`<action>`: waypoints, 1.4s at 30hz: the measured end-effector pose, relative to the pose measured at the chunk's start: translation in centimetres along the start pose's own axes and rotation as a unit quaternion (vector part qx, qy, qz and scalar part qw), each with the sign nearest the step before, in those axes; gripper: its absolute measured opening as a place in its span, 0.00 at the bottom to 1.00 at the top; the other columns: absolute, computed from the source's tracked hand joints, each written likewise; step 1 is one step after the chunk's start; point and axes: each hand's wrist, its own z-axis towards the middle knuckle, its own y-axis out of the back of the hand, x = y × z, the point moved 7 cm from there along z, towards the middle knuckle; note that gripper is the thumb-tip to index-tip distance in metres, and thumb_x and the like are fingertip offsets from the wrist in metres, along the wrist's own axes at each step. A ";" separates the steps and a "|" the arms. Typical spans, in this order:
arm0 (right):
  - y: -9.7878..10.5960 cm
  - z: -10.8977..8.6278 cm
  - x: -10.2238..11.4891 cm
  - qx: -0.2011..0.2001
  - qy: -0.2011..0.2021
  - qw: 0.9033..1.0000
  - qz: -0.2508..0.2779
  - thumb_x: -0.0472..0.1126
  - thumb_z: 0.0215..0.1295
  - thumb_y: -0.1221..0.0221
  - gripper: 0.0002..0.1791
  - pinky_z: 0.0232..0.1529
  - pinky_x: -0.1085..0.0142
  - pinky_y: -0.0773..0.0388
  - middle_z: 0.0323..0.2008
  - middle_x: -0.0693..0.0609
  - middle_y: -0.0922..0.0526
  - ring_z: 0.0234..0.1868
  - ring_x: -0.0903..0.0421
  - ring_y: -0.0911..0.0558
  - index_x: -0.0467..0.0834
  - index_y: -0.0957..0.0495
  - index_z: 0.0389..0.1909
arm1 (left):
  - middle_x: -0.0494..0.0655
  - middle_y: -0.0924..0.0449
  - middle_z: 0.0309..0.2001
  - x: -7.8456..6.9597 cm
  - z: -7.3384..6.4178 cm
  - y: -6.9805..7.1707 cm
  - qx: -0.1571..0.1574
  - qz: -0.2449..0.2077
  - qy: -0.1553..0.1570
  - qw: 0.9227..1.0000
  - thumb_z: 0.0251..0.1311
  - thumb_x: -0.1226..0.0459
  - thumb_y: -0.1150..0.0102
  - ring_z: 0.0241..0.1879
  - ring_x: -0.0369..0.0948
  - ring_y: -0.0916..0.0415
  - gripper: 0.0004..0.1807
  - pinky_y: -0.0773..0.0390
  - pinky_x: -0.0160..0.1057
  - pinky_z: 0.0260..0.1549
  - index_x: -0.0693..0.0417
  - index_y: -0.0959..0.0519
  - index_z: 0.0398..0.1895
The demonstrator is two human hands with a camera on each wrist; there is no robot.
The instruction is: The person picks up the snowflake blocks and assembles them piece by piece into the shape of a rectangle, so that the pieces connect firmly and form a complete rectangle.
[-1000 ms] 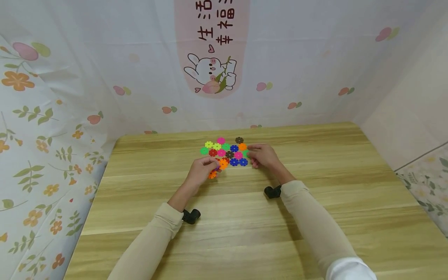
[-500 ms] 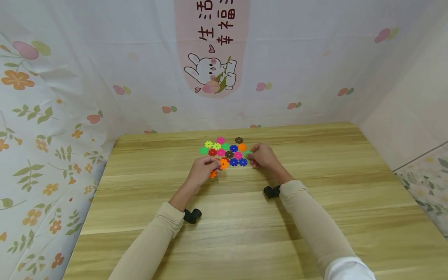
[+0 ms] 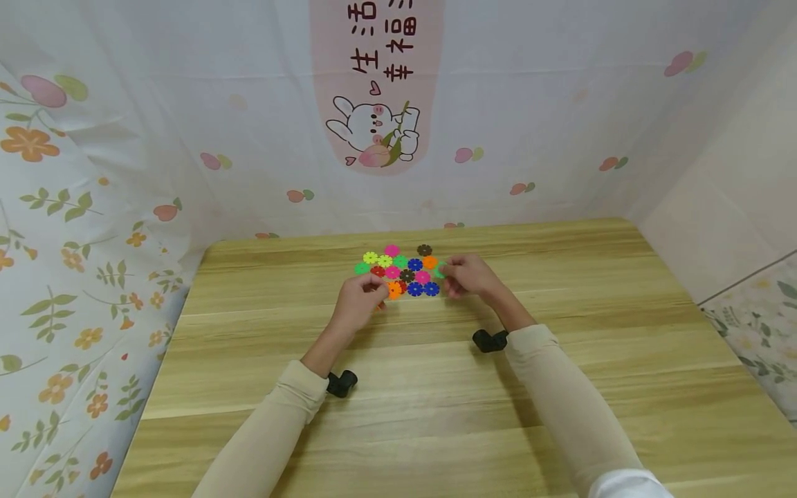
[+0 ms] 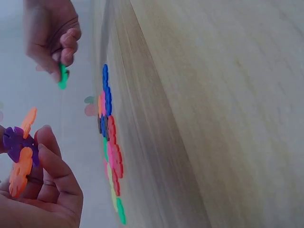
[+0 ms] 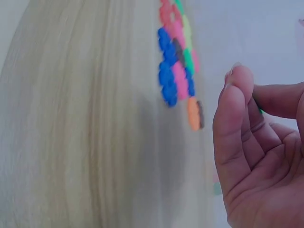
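Note:
My left hand [image 3: 358,302] holds up a small joined piece: a purple interlocking disc [image 4: 18,145] with an orange disc [image 4: 21,173] and a second orange disc [image 4: 29,121] slotted into it. Thumb and fingers pinch the purple disc in the left wrist view. Across from it, my right hand [image 3: 471,275] pinches a green notched disc [image 4: 63,76] between thumb and fingertips, held above the table. In the right wrist view the fingers hide nearly all of that green disc. The two hands are apart, with loose discs on the table between and beyond them.
Several loose notched discs lie flat and close together on the wooden table [image 3: 398,415], among them a blue disc [image 3: 415,289], a brown disc [image 3: 425,250] and a yellow disc [image 3: 370,257]. A patterned cloth [image 3: 529,104] hangs behind the table's far edge.
My right hand has taken hold of the green disc at the group's right side and raised it. My left hand has turned the joined piece slightly, so less of its lower orange disc shows.

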 end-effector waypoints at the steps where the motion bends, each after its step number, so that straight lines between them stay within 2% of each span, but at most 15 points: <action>1: -0.1 -0.2 0.2 0.002 0.004 1.000 0.004 0.45 0.74 0.49 0.18 0.28 0.61 0.18 0.21 0.49 0.20 0.19 0.56 0.21 0.31 0.25 0.39 | 0.48 0.23 0.29 -0.1 0.0 0.0 -0.002 0.001 -0.004 1.000 0.60 0.67 0.42 0.32 0.55 0.21 0.04 0.28 0.35 0.25 0.59 0.18 0.34; 5: -0.5 -1.0 1.3 0.009 0.020 1.000 0.018 0.46 0.74 0.48 0.18 0.30 0.57 0.18 0.23 0.46 0.20 0.21 0.52 0.20 0.32 0.24 0.37 | 0.48 0.23 0.28 -0.6 0.0 0.0 -0.009 0.013 -0.018 1.000 0.58 0.68 0.42 0.32 0.57 0.22 0.04 0.31 0.32 0.22 0.59 0.19 0.34; 9: -1.0 -1.5 2.1 0.011 0.030 0.999 0.040 0.46 0.73 0.47 0.17 0.31 0.56 0.18 0.22 0.47 0.19 0.21 0.50 0.20 0.33 0.24 0.36 | 0.48 0.21 0.30 -1.0 -0.1 0.0 -0.016 0.045 -0.043 0.998 0.57 0.68 0.41 0.30 0.50 0.25 0.03 0.30 0.33 0.24 0.56 0.19 0.34; 14: -1.7 -1.9 2.7 0.012 0.036 0.997 0.068 0.44 0.72 0.46 0.19 0.28 0.60 0.18 0.20 0.50 0.21 0.18 0.55 0.22 0.28 0.24 0.42 | 0.46 0.20 0.31 -1.6 -0.2 0.0 -0.026 0.098 -0.101 0.990 0.57 0.67 0.41 0.29 0.42 0.29 0.02 0.28 0.34 0.27 0.54 0.19 0.32; 20: -2.9 -2.0 3.0 0.023 0.046 0.995 0.087 0.42 0.73 0.48 0.20 0.24 0.64 0.21 0.19 0.50 0.22 0.17 0.59 0.24 0.24 0.25 0.45 | 0.47 0.20 0.30 -2.1 -0.4 -0.1 -0.041 0.113 -0.150 0.981 0.57 0.69 0.41 0.30 0.42 0.27 0.03 0.24 0.35 0.30 0.55 0.19 0.32; 28: -4.2 -1.9 3.6 0.029 0.058 0.994 0.091 0.44 0.73 0.48 0.22 0.25 0.63 0.19 0.20 0.49 0.21 0.17 0.58 0.24 0.25 0.25 0.43 | 0.48 0.21 0.30 -2.0 -0.4 -0.4 -0.032 0.108 -0.168 0.979 0.57 0.70 0.41 0.30 0.42 0.27 0.01 0.23 0.34 0.31 0.59 0.21 0.32; 35: -4.9 -1.7 3.8 0.038 0.053 0.993 0.099 0.44 0.74 0.48 0.21 0.22 0.66 0.21 0.19 0.50 0.22 0.15 0.58 0.24 0.24 0.25 0.45 | 0.48 0.22 0.30 -2.0 -0.3 -0.6 -0.026 0.099 -0.178 0.979 0.58 0.69 0.41 0.29 0.41 0.28 0.02 0.24 0.33 0.30 0.60 0.21 0.32; 42: -5.5 -1.8 4.1 0.042 0.049 0.992 0.109 0.43 0.74 0.48 0.22 0.21 0.65 0.22 0.18 0.50 0.22 0.14 0.58 0.24 0.22 0.28 0.41 | 0.48 0.20 0.31 -2.4 -0.5 -0.6 -0.032 0.098 -0.184 0.978 0.59 0.68 0.41 0.30 0.41 0.26 0.02 0.23 0.34 0.31 0.59 0.21 0.33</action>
